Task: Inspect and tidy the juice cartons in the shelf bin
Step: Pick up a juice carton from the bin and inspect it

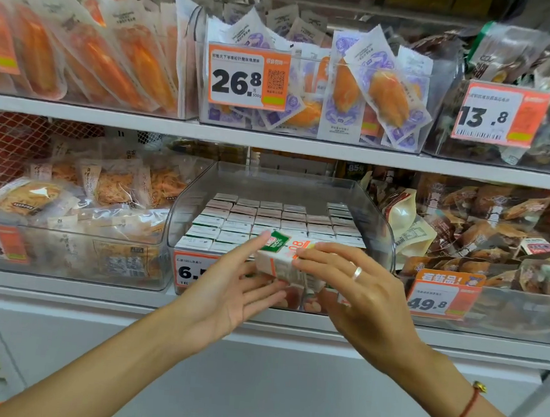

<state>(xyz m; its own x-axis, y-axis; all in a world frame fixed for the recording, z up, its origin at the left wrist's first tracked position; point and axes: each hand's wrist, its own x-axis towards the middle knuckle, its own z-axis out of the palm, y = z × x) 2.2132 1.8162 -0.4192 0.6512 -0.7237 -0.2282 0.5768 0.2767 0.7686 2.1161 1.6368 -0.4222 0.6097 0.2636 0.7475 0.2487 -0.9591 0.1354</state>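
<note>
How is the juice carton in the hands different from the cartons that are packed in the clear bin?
The held carton lies on its side, tilted, in front of the clear bin; the packed cartons stand upright in rows inside it. The held carton shows a green and orange printed face; the packed cartons show only pale tops. The left hand and right hand touch only the held carton. All look like the same small carton.
</note>
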